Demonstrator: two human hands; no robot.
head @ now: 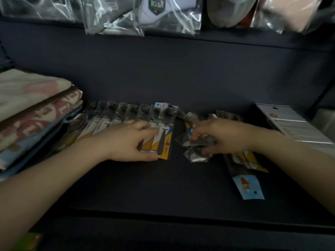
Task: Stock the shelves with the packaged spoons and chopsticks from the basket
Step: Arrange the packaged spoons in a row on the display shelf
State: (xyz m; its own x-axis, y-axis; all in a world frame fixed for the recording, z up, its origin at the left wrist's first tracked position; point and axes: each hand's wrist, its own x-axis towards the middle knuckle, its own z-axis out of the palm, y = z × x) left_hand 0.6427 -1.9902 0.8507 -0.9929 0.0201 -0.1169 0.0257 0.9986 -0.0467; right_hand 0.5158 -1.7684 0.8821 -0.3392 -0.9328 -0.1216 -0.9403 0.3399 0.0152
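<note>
Lying in an overlapping row on the dark shelf (181,187), the packaged spoons (126,120) fan from the folded towels (36,113) at the left toward the middle, each one a clear sleeve over a yellow, white and blue backing card, with a dark spoon bowl at the far end and the handle running toward the camera. One pack near the right end of the row shows a pale blue hang tab (160,105) at its top. The left hand (130,140) lies spread across the right end of this row, fingers flat on the cards and thumb at the near edge of the last pack, pressing rather than gripping. The right hand (219,136) is closed around a loose bunch of spoon packs (197,144) just right of the row, their crinkled clear plastic bunched under the fingertips. More packs (243,163) stick out beneath that wrist toward the camera, one ending in a light blue card (248,185) with an orange figure. Bagged goods (145,15) hang above, and a grey-white flat package (293,122) lies at the far right
</note>
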